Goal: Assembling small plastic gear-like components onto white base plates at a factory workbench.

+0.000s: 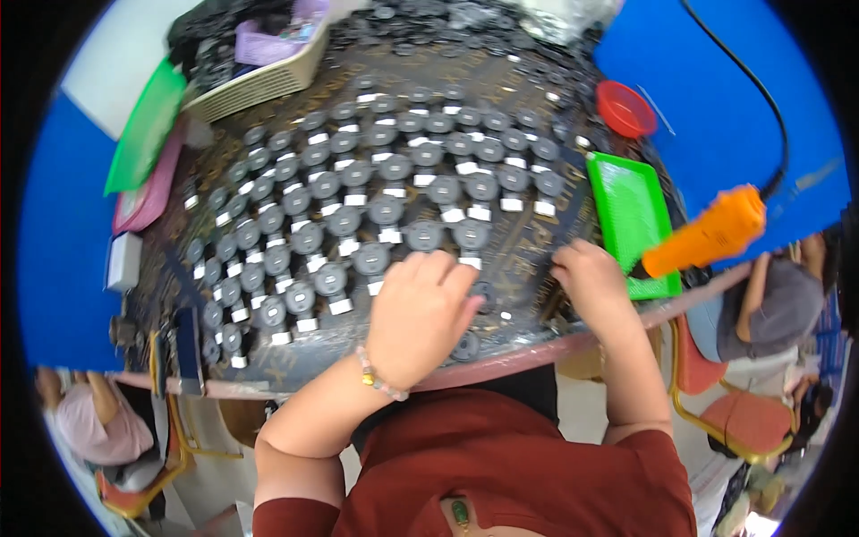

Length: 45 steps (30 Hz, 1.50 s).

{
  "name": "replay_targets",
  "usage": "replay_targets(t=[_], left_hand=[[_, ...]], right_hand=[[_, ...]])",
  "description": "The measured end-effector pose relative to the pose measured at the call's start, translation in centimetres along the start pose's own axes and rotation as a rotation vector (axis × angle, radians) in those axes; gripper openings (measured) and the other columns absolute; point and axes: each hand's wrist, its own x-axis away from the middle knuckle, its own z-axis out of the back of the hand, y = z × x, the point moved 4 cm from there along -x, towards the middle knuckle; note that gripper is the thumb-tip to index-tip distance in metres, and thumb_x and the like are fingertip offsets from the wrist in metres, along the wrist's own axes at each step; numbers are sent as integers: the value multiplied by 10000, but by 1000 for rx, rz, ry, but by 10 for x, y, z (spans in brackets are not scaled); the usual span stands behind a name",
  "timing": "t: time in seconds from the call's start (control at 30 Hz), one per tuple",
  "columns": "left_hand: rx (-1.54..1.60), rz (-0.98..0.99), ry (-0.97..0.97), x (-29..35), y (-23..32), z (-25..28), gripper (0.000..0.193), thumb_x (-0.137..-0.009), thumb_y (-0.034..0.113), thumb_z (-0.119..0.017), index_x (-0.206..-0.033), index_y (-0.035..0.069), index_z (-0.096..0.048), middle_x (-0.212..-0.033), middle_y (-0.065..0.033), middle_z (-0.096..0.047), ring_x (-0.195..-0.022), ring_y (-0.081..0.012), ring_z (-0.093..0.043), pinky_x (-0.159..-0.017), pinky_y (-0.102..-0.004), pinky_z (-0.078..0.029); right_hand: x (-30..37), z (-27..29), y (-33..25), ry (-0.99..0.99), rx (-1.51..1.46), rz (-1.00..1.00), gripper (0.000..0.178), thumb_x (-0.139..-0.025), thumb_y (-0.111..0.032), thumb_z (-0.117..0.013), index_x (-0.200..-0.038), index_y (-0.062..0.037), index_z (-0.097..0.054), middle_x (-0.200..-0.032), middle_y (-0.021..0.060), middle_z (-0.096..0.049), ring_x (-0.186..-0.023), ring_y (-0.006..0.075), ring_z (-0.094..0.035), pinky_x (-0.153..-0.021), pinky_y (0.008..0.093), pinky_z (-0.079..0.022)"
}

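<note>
Rows of round black discs (pixel 386 211), most with a white tab at the lower edge, cover the middle of the table. My left hand (pixel 419 300) is over the near end of these rows, fingers bent down and closed. Its fingertips are beside a white tab, and whatever they grip is hidden. Two more black discs lie close by, one near the left thumb and a loose disc (pixel 465 346) near the table edge. My right hand (pixel 591 276) rests low over the table, its fingers pinched together by small dark bits. What it holds is too small to make out.
A green tray (pixel 626 201) stands right of my right hand, with an orange corded tool (pixel 707 234) over it. Behind it is a red bowl (pixel 625 109). Dark pieces (pixel 429 36) are heaped at the back beside a cream basket (pixel 259 85). A phone (pixel 189 349) lies front left.
</note>
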Motion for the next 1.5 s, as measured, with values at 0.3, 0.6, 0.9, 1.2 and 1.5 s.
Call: replay_targets(t=[0.3, 0.6, 0.9, 1.2, 1.5], left_hand=[[-52, 171, 165, 23, -78, 62, 172, -787, 159, -727, -930, 79, -674, -913, -109, -655, -875, -313, -624, -774, -408, -507], [-618, 753, 330, 48, -432, 197, 419, -861, 258, -635, -1218, 41, -610, -1086, -265, -659, -1054, -424, -612, -928, -490, -488], [-503, 1181, 195, 54, -516, 172, 721, -792, 143, -767, -1421, 32, -431, -1270, -244, -615, -1137, -367, -637, -942, -439, -527], [943, 563, 558, -26, -275, 150, 425, -862, -8, -661, -1246, 48, -486, -1047, -145, -655, -863, -219, -691, -736, -317, -558], [1752, 629, 4, -7, -41, -26, 485, -930, -67, -570, -1372, 39, -401, -1147, -171, -617, -999, -230, -678, -840, -318, -584]], right_hand=[[18, -9, 17, 126, -72, -9, 136, -757, 40, -664, -879, -18, -670, -864, 158, -642, -802, 369, -635, -717, 430, -514], [11, -3, 17, 280, -134, -39, 166, -770, 100, -606, -892, -11, -622, -821, 143, -590, -747, 333, -591, -664, 411, -483], [15, -7, 35, 294, -274, -195, 249, -785, 104, -665, -1017, 16, -655, -1173, 145, -605, -888, 271, -658, -717, 335, -543], [-13, 10, 6, 333, -446, -167, 123, -755, 15, -749, -814, -24, -648, -1094, 111, -620, -949, 235, -636, -763, 310, -519], [-53, 31, -72, 171, -842, 230, 79, -881, -54, -638, -939, -15, -675, -1186, 132, -592, -1096, 248, -595, -942, 354, -471]])
